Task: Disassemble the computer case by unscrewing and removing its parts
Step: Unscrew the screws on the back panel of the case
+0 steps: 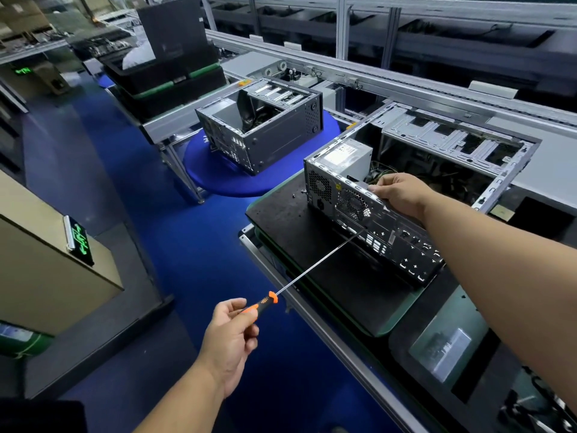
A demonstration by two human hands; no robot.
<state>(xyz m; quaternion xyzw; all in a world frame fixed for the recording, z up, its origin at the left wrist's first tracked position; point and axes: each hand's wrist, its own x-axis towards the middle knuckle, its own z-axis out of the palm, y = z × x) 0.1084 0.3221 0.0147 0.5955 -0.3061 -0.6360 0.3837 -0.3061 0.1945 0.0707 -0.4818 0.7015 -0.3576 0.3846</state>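
Landmark: the computer case (406, 195), side panel off, lying open on a black worktop (312, 245); all places below are given relative to it.
Case position: on the far half of the worktop, rear panel facing the person, interior open upward.
Left hand (232, 335): well short of the case on the near side, fingers curled round the orange-and-black handle of a long screwdriver (312, 270).
Screwdriver: thin shaft runs up to the case's rear panel, tip at or just touching a point below the round fan grille (351, 206); actual seating in a screw head cannot be told.
Right hand (402, 193): on the top edge of the rear panel, fingers curled over the rim and gripping it, steadying the case.
Power supply (346, 159): grey box in the case's far-left corner, behind the rear panel, with loose cables just beside it.
Loose screws (298, 192): small specks on the worktop just left of the case.
Second case (259, 129): well beyond the landmark, on a blue round mat.
Handling judgement: sheet-steel frame, stiff, probably fairly heavy; stamped edges likely sharp. Best held by folded rims or frame rails, not by cables or thin bracket tabs.
Risk judgement: the long shaft may slip off a screw; small screws may roll away.
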